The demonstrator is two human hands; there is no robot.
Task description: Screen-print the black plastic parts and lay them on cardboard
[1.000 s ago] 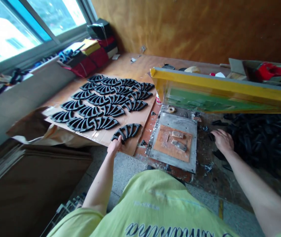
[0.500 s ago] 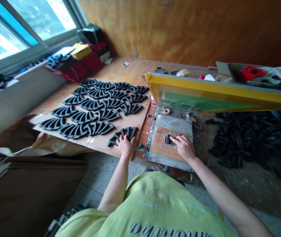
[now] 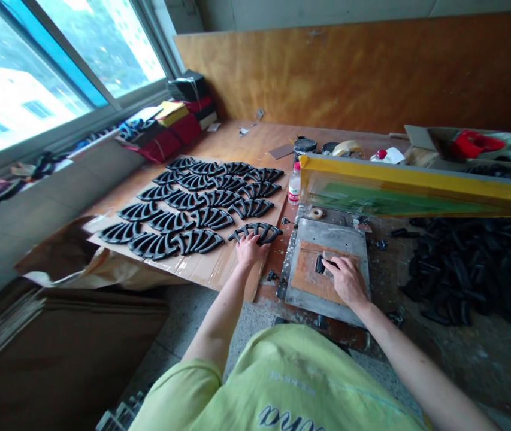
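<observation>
My left hand (image 3: 249,250) rests with its fingers apart on a fan-shaped group of black curved pieces (image 3: 262,230) near the right edge of the cardboard sheet (image 3: 232,272). On my right, thumb and fingers of my right hand (image 3: 348,280) pinch a small black curved piece (image 3: 320,263). That piece lies on a brown board (image 3: 307,281) fixed to a grey metal plate (image 3: 293,291). Several more fans of black pieces (image 3: 156,242) cover the cardboard in rows. Behind the plate, a yellow-edged screen frame (image 3: 372,172) with green mesh is tilted up.
A heap of loose black pieces (image 3: 462,269) lies to the right. A bottle with a red cap (image 3: 294,184) and a tape roll (image 3: 316,212) stand near the frame. Farther back are dark jars (image 3: 304,145) and an open carton (image 3: 419,146). Red boxes (image 3: 160,139) sit by the window.
My left hand has pushed the front fan of pieces away from me and rightward, closer to the row behind. My right hand stays on its piece. The camera view has tilted up.
</observation>
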